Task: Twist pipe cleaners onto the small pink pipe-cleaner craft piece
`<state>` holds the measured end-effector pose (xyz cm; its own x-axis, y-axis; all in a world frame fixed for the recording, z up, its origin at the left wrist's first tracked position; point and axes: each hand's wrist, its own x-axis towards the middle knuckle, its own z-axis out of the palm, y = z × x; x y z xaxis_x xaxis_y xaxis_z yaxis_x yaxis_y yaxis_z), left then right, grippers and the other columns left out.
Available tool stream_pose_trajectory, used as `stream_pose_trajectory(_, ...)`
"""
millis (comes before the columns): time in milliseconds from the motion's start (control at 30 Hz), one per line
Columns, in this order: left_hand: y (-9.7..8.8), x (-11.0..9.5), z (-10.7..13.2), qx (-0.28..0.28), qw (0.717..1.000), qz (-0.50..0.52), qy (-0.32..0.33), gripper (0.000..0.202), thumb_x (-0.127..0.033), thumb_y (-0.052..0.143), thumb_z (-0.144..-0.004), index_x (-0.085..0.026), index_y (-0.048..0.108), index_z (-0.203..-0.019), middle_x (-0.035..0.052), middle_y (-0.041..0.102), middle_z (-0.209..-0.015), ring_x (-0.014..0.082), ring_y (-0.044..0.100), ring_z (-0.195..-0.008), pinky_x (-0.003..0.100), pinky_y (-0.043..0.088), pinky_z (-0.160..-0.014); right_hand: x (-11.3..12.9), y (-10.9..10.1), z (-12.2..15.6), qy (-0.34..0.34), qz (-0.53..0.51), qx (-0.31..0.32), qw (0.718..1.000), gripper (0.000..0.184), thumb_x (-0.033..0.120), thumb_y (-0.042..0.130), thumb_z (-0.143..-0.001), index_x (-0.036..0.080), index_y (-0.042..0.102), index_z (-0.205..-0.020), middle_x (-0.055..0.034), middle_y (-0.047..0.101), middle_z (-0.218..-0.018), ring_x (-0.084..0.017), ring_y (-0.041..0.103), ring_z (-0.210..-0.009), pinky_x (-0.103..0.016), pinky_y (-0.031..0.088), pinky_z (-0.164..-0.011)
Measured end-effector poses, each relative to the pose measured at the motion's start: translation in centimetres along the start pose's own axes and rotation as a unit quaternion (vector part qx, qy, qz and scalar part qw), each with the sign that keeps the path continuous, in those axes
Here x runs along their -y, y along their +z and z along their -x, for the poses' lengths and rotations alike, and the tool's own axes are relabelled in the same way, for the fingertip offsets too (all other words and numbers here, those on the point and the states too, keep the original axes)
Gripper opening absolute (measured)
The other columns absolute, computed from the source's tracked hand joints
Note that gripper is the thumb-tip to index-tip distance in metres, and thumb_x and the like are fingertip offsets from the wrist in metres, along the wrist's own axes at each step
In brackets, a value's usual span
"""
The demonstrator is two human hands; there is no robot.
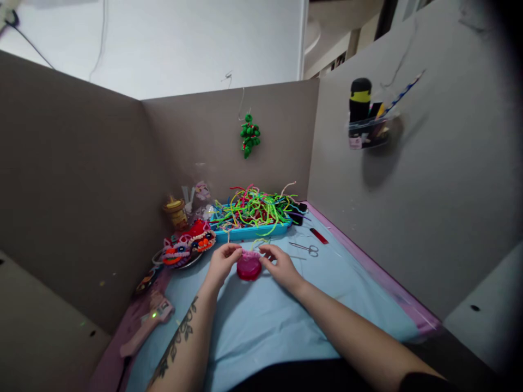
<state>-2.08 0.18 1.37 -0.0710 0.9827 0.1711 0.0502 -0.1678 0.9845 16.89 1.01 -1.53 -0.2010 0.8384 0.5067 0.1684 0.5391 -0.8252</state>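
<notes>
My left hand point(224, 262) and my right hand point(279, 264) meet over a round magenta piece point(249, 268) lying on the light blue mat point(261, 321). Both hands pinch a pink fuzzy pipe cleaner point(250, 253) that runs along the piece's far edge, fingers closed on it. A thin end of it sticks up by my left fingertips. Just behind stands a blue tray point(249, 231) heaped with several bright pipe cleaners point(253, 208).
Small scissors point(305, 248) and a red stick point(318, 236) lie right of the tray. Finished colourful figures point(188, 246) and a yellow spool point(175, 211) sit at the left, a pink glue gun point(147, 321) nearer. Cardboard walls enclose the desk; a green ornament point(249, 135) hangs behind, a pen holder point(366, 130) at right.
</notes>
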Motion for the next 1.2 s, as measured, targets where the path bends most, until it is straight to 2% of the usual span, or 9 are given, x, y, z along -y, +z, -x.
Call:
stream_pose_trajectory(133,-1.1,-0.8,0.1,0.038,0.999,-0.002,-0.009,0.031,-0.038,0.068,-0.066,-0.013,0.058,-0.082,0.0044,0.065,-0.074,0.0160,0.063,-0.071,0.026,0.049,-0.065,0.4,0.3,-0.7,0.049,0.019,0.049,0.997,0.023,0.016,0.053,-0.075,0.019,0.063,-0.096,-0.0041,0.067,-0.089,-0.017,0.060,-0.079,-0.030,0.047,-0.071)
stream_pose_trajectory(233,-2.4,-1.2,-0.1,0.040,0.999,-0.017,-0.009,0.028,-0.035,0.067,-0.066,-0.015,0.056,-0.082,0.0021,0.063,-0.069,0.0144,0.061,-0.067,0.024,0.047,-0.061,0.5,0.3,-1.8,0.038,0.054,0.079,0.995,0.025,0.007,0.048,-0.071,0.020,0.066,-0.083,-0.0026,0.068,-0.083,-0.018,0.060,-0.079,-0.032,0.046,-0.075)
stream_pose_trajectory(333,-3.2,-1.0,-0.5,0.037,0.999,-0.012,-0.010,0.025,-0.032,0.066,-0.065,-0.015,0.056,-0.080,0.0002,0.061,-0.066,0.0124,0.059,-0.061,0.023,0.046,-0.058,0.4,0.5,-2.6,0.020,0.094,0.062,0.993,0.022,0.008,0.051,-0.070,0.020,0.067,-0.078,-0.0028,0.067,-0.081,-0.019,0.058,-0.080,-0.033,0.044,-0.076)
stream_pose_trajectory(533,-2.9,0.4,-1.0,0.046,0.997,-0.057,-0.029,0.016,-0.024,0.060,-0.064,-0.014,0.059,-0.075,-0.0008,0.059,-0.062,0.0109,0.055,-0.054,0.022,0.043,-0.053,-0.3,1.9,-2.1,-0.040,0.093,0.032,0.994,0.016,0.014,0.053,-0.075,0.021,0.066,-0.081,-0.0038,0.064,-0.086,-0.020,0.056,-0.089,-0.035,0.040,-0.085)
stream_pose_trajectory(767,-3.3,0.2,-1.0,0.043,0.995,-0.084,-0.017,0.012,-0.019,0.057,-0.062,-0.014,0.059,-0.073,-0.0025,0.056,-0.058,0.0098,0.051,-0.051,0.021,0.040,-0.051,-0.4,2.4,-1.1,-0.092,0.086,0.041,0.991,0.017,0.016,0.056,-0.078,0.022,0.066,-0.090,-0.0045,0.065,-0.090,-0.021,0.053,-0.093,-0.036,0.039,-0.086)
stream_pose_trajectory(1000,-3.3,0.8,-1.2,0.041,0.994,-0.097,-0.009,0.011,-0.020,0.056,-0.062,-0.015,0.060,-0.071,-0.0028,0.056,-0.057,0.0105,0.051,-0.052,0.021,0.039,-0.051,-0.4,3.1,-0.8,-0.103,0.092,0.053,0.989,0.017,0.018,0.056,-0.080,0.023,0.066,-0.093,-0.0046,0.065,-0.092,-0.020,0.054,-0.092,-0.037,0.039,-0.085)
stream_pose_trajectory(1200,-3.0,1.5,-1.3,0.034,0.993,-0.110,0.003,0.014,-0.021,0.056,-0.064,-0.014,0.060,-0.075,-0.0019,0.058,-0.060,0.0111,0.053,-0.054,0.022,0.042,-0.053,-0.3,4.0,-0.9,-0.095,0.156,0.030,0.983,0.007,0.024,0.061,-0.078,0.022,0.063,-0.085,-0.0042,0.064,-0.088,-0.021,0.054,-0.090,-0.036,0.039,-0.083)
